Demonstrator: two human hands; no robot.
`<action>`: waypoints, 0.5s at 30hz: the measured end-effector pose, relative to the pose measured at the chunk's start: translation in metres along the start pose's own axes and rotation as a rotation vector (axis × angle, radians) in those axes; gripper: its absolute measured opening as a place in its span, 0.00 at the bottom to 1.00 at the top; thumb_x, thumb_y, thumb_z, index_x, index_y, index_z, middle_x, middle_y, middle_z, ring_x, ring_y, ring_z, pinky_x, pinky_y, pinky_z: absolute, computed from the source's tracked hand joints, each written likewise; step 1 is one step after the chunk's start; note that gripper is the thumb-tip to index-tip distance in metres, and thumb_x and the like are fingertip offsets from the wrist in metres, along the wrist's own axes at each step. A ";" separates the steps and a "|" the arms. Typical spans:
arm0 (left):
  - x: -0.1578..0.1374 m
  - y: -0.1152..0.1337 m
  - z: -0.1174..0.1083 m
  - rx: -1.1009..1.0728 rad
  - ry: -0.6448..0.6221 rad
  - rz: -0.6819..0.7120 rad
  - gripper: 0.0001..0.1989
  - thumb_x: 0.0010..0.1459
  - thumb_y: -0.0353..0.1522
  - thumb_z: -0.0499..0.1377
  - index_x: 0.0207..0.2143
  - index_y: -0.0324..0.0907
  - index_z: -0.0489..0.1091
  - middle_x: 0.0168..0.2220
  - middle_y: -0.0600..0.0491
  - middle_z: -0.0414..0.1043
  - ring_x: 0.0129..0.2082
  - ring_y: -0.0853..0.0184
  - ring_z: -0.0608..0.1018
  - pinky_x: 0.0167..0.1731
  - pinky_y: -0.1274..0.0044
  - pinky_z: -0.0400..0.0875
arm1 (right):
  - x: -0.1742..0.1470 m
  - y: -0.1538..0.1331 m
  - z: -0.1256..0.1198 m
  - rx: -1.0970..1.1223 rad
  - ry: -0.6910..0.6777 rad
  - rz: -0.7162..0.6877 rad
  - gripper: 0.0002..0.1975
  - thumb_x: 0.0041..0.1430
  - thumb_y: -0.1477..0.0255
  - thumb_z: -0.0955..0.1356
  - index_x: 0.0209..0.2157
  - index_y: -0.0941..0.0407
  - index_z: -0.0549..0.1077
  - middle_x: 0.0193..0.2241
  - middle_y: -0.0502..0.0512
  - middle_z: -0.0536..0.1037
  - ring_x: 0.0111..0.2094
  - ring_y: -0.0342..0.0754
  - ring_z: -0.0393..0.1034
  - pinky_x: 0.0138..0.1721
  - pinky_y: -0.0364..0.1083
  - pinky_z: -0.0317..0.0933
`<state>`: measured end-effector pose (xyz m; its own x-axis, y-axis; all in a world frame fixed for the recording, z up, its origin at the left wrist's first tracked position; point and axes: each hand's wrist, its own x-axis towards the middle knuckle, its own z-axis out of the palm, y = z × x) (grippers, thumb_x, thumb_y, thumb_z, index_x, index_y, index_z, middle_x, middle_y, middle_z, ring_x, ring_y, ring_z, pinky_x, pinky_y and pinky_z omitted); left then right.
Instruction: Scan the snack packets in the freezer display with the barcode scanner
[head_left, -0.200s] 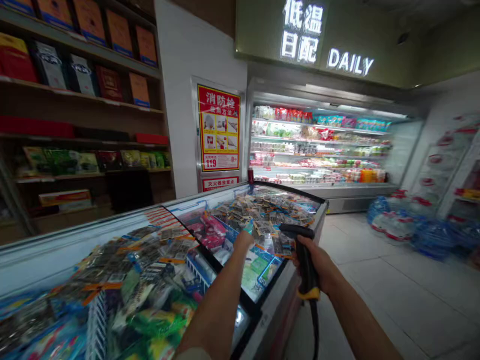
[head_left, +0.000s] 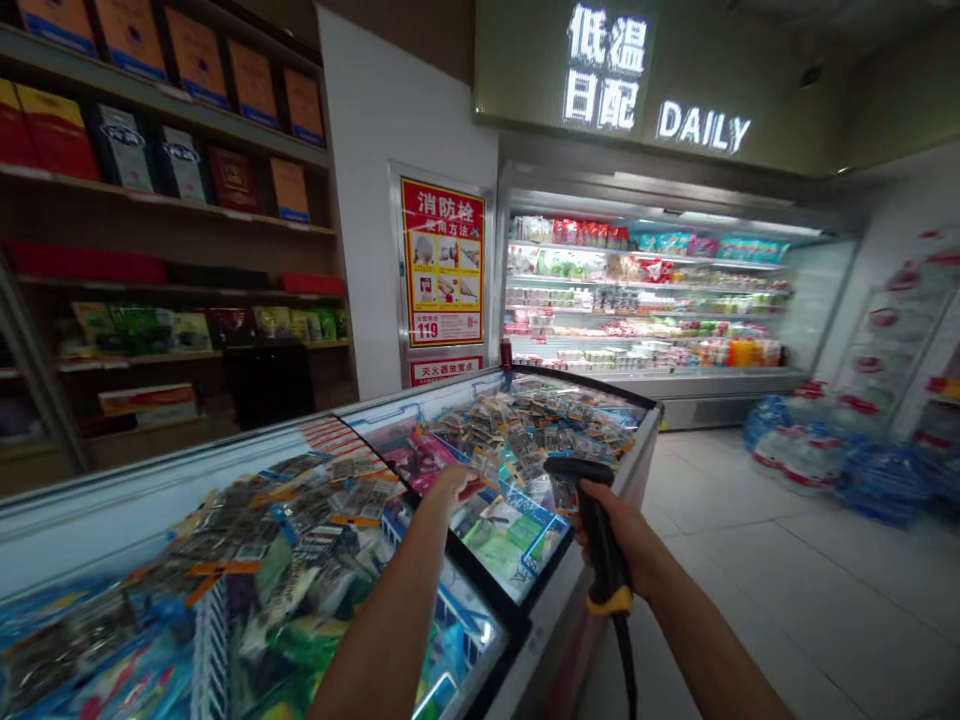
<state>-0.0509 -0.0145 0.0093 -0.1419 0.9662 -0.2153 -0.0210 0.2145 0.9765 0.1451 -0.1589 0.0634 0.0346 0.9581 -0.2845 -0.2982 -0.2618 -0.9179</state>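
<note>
Handheld scanner point(head_left: 602, 550), black with a yellow collar, is held upright at the right-hand rim of the chest freezer point(head_left: 556, 615), its cord point(head_left: 625, 660) trailing downward outside. The right hand point(head_left: 626, 528) grips its handle, fingers wrapped around. The left hand point(head_left: 454, 485) reaches over the middle of the freezer, beside pink packages point(head_left: 424, 468); its fingers extend forward, and whether they grasp anything cannot be told. Flat packets with orange edges point(head_left: 277, 498) lie heaped in the freezer's near section, above green bags point(head_left: 307, 640); a further packet pile point(head_left: 551, 425) fills its far end. Behind the freezer, to the left, stand stocked shelves point(head_left: 247, 222); a red-and-yellow poster point(head_left: 442, 262) hangs on the wall behind it. Beyond its far end is a lit refrigerated display point(head_left: 637, 300). Bottled water point(head_left: 810, 450) stands on the floor point(head_left: 720, 560) to its right.
</note>
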 end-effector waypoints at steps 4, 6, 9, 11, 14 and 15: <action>-0.007 0.002 -0.021 -0.178 0.038 -0.073 0.07 0.47 0.20 0.52 0.22 0.38 0.61 0.20 0.55 0.67 0.23 0.73 0.73 0.30 0.80 0.68 | 0.000 0.007 0.018 0.016 -0.070 0.023 0.12 0.48 0.62 0.64 0.26 0.58 0.65 0.15 0.46 0.65 0.13 0.38 0.60 0.12 0.39 0.55; -0.008 0.002 -0.022 -0.274 0.061 -0.081 0.07 0.47 0.20 0.52 0.25 0.39 0.60 0.20 0.56 0.67 0.22 0.74 0.73 0.30 0.80 0.68 | -0.002 0.008 0.024 0.028 -0.093 0.020 0.12 0.48 0.62 0.64 0.26 0.58 0.65 0.15 0.46 0.65 0.13 0.38 0.59 0.12 0.39 0.55; -0.004 -0.002 -0.019 -0.253 0.079 -0.048 0.07 0.47 0.21 0.52 0.29 0.39 0.61 0.21 0.57 0.67 0.21 0.74 0.72 0.29 0.79 0.68 | -0.005 0.005 0.028 0.037 -0.111 0.030 0.12 0.48 0.62 0.63 0.26 0.58 0.65 0.14 0.46 0.65 0.13 0.38 0.59 0.12 0.39 0.55; 0.001 -0.006 -0.016 -0.198 0.082 -0.018 0.08 0.48 0.21 0.52 0.31 0.39 0.62 0.23 0.55 0.68 0.22 0.74 0.73 0.28 0.80 0.67 | -0.007 0.002 0.027 0.035 -0.123 0.034 0.12 0.49 0.62 0.63 0.26 0.58 0.65 0.14 0.46 0.65 0.13 0.38 0.59 0.11 0.39 0.54; 0.010 -0.012 -0.014 -0.143 0.080 0.011 0.10 0.48 0.22 0.53 0.35 0.39 0.63 0.26 0.53 0.70 0.24 0.73 0.73 0.27 0.81 0.66 | -0.009 -0.001 0.025 0.031 -0.136 0.026 0.12 0.49 0.62 0.63 0.26 0.58 0.65 0.14 0.46 0.65 0.13 0.38 0.58 0.11 0.38 0.54; 0.012 -0.014 -0.014 -0.135 0.079 0.017 0.11 0.48 0.22 0.53 0.35 0.39 0.63 0.27 0.52 0.70 0.24 0.73 0.73 0.26 0.81 0.66 | -0.010 -0.002 0.024 0.029 -0.132 0.028 0.12 0.49 0.62 0.63 0.26 0.58 0.65 0.14 0.46 0.65 0.12 0.38 0.58 0.11 0.38 0.54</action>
<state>-0.0661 -0.0075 -0.0064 -0.2205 0.9541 -0.2025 -0.1502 0.1719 0.9736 0.1225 -0.1652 0.0746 -0.0989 0.9580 -0.2693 -0.3246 -0.2869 -0.9013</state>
